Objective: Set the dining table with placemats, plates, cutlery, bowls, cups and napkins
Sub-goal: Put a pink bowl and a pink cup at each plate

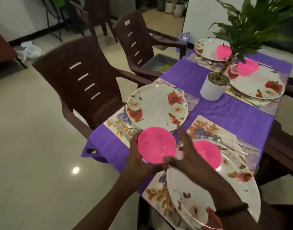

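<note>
My left hand (139,161) grips a pink bowl (156,144) from below, above the table's near left corner. My right hand (186,151) is beside the bowl's right rim, fingers straight, thumb near its lower edge. A floral plate (156,106) with nothing on it lies on a placemat (116,123) just beyond the held bowl, cutlery (125,130) at its left. The near plate (200,196) carries a second pink bowl (209,155). Two far plates (257,83) (207,48) each hold a pink bowl (248,67) (223,51).
A white pot with a green plant (214,85) stands mid-table on the purple cloth (225,110). Two brown plastic chairs (79,77) (134,39) stand along the left side. A grey tray (157,63) rests on the far chair's seat. Tiled floor lies to the left.
</note>
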